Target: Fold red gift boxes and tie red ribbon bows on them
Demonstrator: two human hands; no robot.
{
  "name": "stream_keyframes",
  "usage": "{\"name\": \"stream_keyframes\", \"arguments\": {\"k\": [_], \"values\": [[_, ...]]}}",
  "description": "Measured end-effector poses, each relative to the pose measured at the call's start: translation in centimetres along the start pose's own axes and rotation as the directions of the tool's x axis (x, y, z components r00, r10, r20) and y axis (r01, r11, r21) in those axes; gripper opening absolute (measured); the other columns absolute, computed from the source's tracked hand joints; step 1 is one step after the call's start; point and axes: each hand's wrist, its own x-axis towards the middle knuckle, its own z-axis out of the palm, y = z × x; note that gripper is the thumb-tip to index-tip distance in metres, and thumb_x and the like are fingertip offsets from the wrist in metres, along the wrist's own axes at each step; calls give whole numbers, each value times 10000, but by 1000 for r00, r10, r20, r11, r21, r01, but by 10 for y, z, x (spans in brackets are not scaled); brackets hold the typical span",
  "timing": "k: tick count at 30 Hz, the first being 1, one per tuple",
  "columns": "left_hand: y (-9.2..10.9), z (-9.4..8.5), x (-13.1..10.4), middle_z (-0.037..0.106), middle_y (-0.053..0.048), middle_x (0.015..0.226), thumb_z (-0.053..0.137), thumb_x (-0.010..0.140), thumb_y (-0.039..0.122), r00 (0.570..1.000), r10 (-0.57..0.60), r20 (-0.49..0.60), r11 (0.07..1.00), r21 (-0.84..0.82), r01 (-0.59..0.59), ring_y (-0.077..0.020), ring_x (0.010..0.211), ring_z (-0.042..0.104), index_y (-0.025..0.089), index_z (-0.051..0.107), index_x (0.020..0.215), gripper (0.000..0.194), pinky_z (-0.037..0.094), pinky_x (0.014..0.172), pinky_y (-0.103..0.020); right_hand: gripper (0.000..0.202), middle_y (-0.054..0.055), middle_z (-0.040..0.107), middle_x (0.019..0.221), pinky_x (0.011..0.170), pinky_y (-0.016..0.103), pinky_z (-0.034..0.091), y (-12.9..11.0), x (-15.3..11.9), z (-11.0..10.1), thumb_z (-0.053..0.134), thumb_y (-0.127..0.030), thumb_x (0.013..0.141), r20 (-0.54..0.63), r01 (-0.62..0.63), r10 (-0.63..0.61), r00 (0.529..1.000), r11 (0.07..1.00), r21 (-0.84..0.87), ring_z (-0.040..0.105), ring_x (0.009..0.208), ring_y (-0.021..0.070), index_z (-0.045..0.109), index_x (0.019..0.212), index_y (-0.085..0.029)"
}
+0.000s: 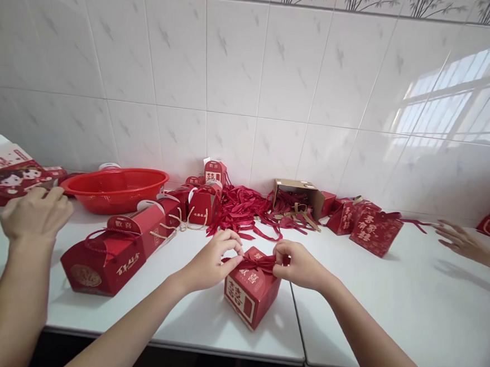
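A small red gift box (243, 298) with gold characters stands on the white table in front of me. Across its top runs a dark red ribbon (258, 263) formed into a bow. My left hand (216, 260) pinches the ribbon's left loop between thumb and fingers. On the other side, my right hand (298, 265) is closed on the right loop. Both hands are level with the box top, and the fingers partly hide the loops' ends.
A heap of red ribbons (245, 206) lies behind the box, beside an open cardboard box (297, 193). Left are red gift boxes (105, 257) and a red basin (116, 188); right, red bags (376, 232). Other people's hands (37, 213) reach in from both sides. A seam splits the tables.
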Motion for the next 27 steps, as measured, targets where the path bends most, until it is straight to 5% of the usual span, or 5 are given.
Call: {"name": "stream_keyframes", "arguments": {"k": [4,10,15,19,27], "values": [[0,5,6,553,-64,1209,462,876,306,993,-55,106,980,-186,74,-237,1161,475,193,578,746,207,349,1028,-418,135,-3,518,743,644,276,371,-3,0,6,524,-140,674,-70,42,-49,996,995,-86,468,671,136,431,593,-195],[0,3,9,631,-47,1086,498,859,288,994,54,94,993,104,-64,-287,1179,393,191,596,592,301,238,1053,-551,147,37,533,851,743,341,379,1,-4,7,564,-160,643,-171,52,-96,981,969,-241,482,838,216,428,613,-205],[-2,6,5,599,-68,1221,362,938,341,998,34,54,969,-247,-19,-243,1158,476,182,573,607,423,358,1010,-444,246,47,570,989,840,386,402,4,-7,4,547,-140,661,-222,94,-155,963,960,-263,503,954,246,506,887,-229],[-12,5,0,620,-59,1159,339,951,363,996,-7,-88,991,134,19,-280,1217,364,187,602,601,473,199,1041,-545,369,56,573,1083,883,408,406,8,-9,5,551,-141,651,-208,44,-79,975,985,-170,503,1027,256,490,1004,-231],[-26,9,-16,665,-79,1003,456,900,263,941,281,-187,743,664,-90,-318,1093,451,202,657,664,315,193,937,-583,417,40,570,1130,938,406,402,8,-15,9,531,-104,622,-190,89,-92,977,996,-22,503,1081,238,500,1014,-242]]}}
